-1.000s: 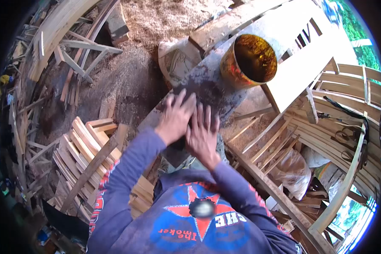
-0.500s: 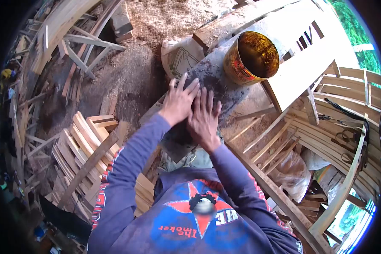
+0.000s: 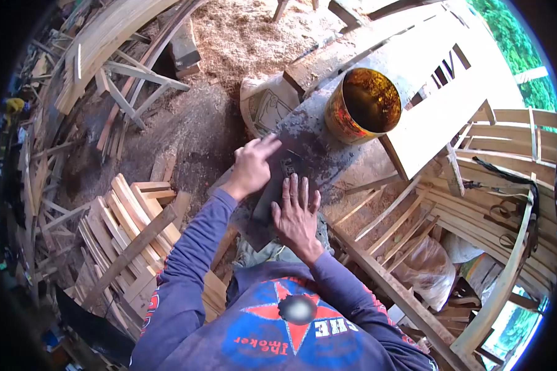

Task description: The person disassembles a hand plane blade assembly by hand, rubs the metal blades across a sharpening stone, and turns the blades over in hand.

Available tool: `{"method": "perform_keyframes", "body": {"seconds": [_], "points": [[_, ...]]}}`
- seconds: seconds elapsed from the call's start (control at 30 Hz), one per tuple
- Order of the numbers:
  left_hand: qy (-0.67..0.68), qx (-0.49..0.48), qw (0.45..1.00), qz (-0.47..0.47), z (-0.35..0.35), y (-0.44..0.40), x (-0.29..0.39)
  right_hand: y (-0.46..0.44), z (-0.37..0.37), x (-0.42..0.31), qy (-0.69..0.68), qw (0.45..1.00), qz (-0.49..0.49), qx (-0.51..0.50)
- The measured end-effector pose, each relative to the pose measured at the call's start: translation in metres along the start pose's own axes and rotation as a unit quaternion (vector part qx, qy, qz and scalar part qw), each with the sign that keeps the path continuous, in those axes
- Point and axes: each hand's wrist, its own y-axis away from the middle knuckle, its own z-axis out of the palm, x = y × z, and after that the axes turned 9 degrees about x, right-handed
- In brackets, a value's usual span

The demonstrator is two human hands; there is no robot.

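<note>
A dark flat piece (image 3: 264, 209) lies on the stained plank (image 3: 343, 159) in front of my body. My right hand (image 3: 297, 216) rests on this piece with its fingers spread. Left of it, my left hand (image 3: 252, 167) is over the plank's left edge, its fingers stretched toward the dark stained patch; whether anything small is under them is hidden. Beyond both hands, an open can (image 3: 363, 106) with a rusty yellow inside and dark contents stands on the plank.
Stacked wooden strips (image 3: 127, 222) lie at the left. A long beam (image 3: 408, 297) and a plastic bag (image 3: 424, 266) are at the right. A printed sack (image 3: 269, 102) sits beyond my left hand, near sawdust (image 3: 247, 40). A pale board (image 3: 439, 117) extends at upper right.
My hands have moved apart: the left one shifted a little left, while the right one came slightly nearer my body. More of the dark flat piece now shows between them.
</note>
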Motion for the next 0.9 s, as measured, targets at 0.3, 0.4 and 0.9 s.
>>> {"method": "perform_keyframes", "body": {"seconds": [0.3,0.4,0.9], "points": [[0.138,-0.01,0.962,-0.236,0.016,-0.025,0.014,-0.022,-0.037,0.023,-0.165,0.98,0.098,0.062],[0.134,-0.032,0.958,-0.251,0.022,-0.025,0.006,-0.022,-0.035,0.029,-0.285,0.937,0.199,0.031],[0.438,-0.018,0.818,-0.372,-0.091,0.036,0.072,-0.043,-0.08,0.025,-0.568,0.805,0.153,-0.07]]}}
